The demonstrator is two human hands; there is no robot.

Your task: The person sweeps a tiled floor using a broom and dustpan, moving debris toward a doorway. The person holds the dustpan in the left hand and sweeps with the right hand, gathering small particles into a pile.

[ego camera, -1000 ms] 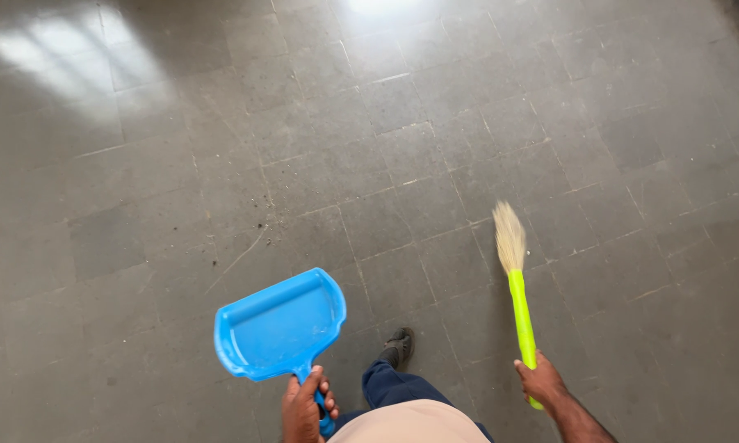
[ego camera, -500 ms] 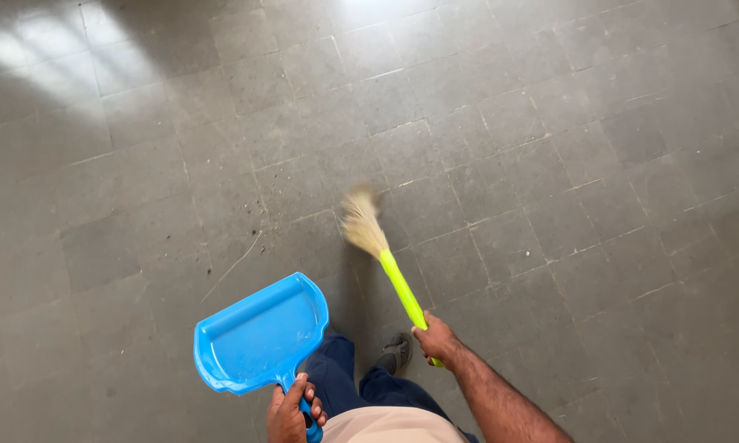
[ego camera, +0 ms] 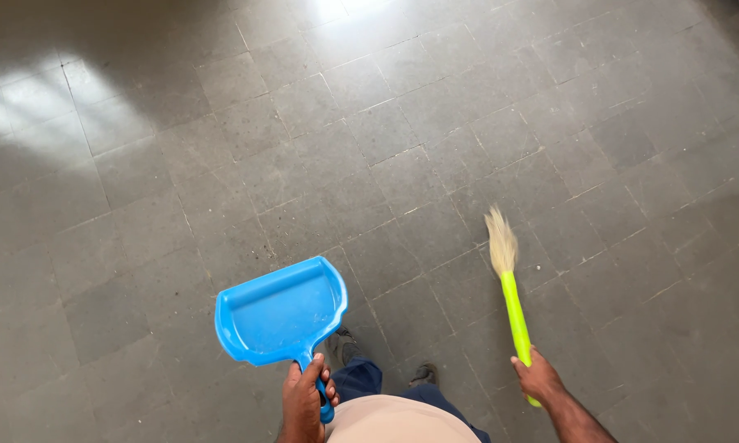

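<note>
The left hand [ego camera: 305, 399] is closed in a fist around the short handle of a bright blue plastic dustpan [ego camera: 281, 315], the fingers wrapped over the grip so that only its lower blue tip shows below the knuckles, near the bottom edge of the head view. The pan itself extends up and away from the fingers, its open tray facing the camera and its wide lip pointing towards the upper left, held clear above the grey tiled floor [ego camera: 369, 139]. The left wrist is straight and the forearm comes up from the bottom of the frame, close against the person's beige-clad front [ego camera: 398, 422]. The right hand [ego camera: 538, 379] is clenched around the lower end of a small hand broom with a lime-green plastic handle and pale straw bristles [ego camera: 510, 289]; a short stub of the green handle pokes out below the fist, and the rest of it runs up and slightly left from the fingers to the bristle tuft, which points away from the body over the tiles. The right forearm reaches in from the lower right corner, angled up and to the left. The two tools are well apart, with dark blue trouser legs [ego camera: 361, 379] and two dark shoes [ego camera: 346, 344] between them.
</note>
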